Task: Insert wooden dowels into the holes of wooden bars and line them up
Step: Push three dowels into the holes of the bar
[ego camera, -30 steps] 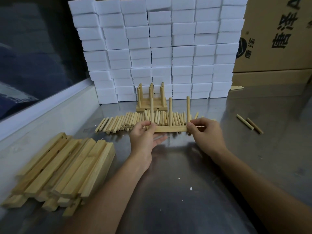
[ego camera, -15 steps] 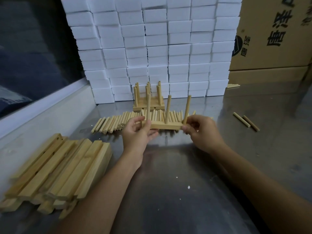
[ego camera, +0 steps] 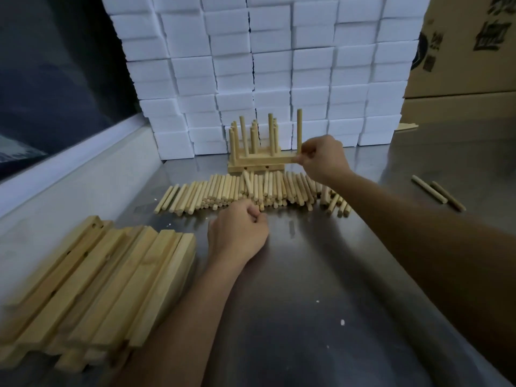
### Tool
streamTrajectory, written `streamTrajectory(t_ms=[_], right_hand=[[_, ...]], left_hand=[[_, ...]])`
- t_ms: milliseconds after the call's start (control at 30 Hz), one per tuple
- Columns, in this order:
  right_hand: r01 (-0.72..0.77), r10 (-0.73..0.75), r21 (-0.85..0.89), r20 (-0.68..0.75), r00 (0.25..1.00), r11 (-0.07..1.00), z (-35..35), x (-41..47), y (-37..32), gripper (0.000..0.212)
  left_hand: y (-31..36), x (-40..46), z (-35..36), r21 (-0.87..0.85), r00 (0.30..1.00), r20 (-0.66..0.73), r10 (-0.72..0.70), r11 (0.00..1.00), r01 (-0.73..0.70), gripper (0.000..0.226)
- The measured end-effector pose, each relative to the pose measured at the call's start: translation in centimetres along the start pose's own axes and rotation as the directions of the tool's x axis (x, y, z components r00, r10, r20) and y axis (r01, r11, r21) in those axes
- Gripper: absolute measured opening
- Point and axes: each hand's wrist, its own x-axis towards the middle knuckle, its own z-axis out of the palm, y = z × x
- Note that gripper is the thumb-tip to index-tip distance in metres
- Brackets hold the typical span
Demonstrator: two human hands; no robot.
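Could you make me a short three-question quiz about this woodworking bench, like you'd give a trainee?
1. True or false: the right hand holds one end of the bar with three upright dowels at the finished bars by the white foam blocks.
2. What does the left hand hold? A) a dowel B) a bar C) nothing visible
3. Fill in: the pile of blank bars lies to the ____ of the left hand.

Key: 1 true. 2 C; its fingers are curled, just short of the row of loose dowels. 3 left.
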Motion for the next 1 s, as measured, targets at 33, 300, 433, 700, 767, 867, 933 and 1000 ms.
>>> streamTrajectory(t_ms=[33,300,433,700,767,867,933,1000], right_hand=[[-0.006,0.006,-0.008,0.012,1.0,1.0,0.6,0.9,-0.1,0.014],[-0.03,0.054,-0.143,0.171,0.984,0.989,4.8,4.7,0.7,0.025],[-0.072,0.104,-0.153,0.213,0.972,0.986,5.2,5.4,1.1,0.029],[-0.123,0.14,-0.112,0.164,0.976,0.986,5.4,5.2,1.1,0.033],[-0.123,0.138,-0.112,0.133,0.982,0.986,5.2,5.0,1.0,0.029],[-0.116,0.122,-0.095,0.062,0.991,0.989,4.3,4.3,0.3,0.014],[-0.079,0.08,-0.08,0.005,0.997,0.994,3.3,3.4,-0.3,0.01],[-0.025,0.024,-0.027,-0.04,0.999,0.999,2.1,2.0,-1.1,0.011]], left_hand=[[0.1,0.0,0.0,-0.002,1.0,0.003,-0.009,1.0,0.009,0.015],[0.2,-0.1,-0.1,0.028,1.0,0.01,-0.004,1.0,0.004,0.012],[0.2,-0.2,-0.1,0.042,1.0,0.009,0.01,0.999,-0.01,0.011],[0.2,-0.2,-0.1,0.039,1.0,0.022,0.013,0.999,-0.014,0.01],[0.3,-0.2,-0.2,0.037,1.0,0.026,0.016,0.999,-0.017,0.01],[0.2,-0.2,-0.2,0.036,1.0,0.022,0.013,0.999,-0.014,0.01],[0.2,-0.2,-0.1,0.036,1.0,0.02,0.012,0.999,-0.013,0.011],[0.2,-0.2,-0.1,0.04,1.0,0.019,0.012,0.999,-0.013,0.011]])
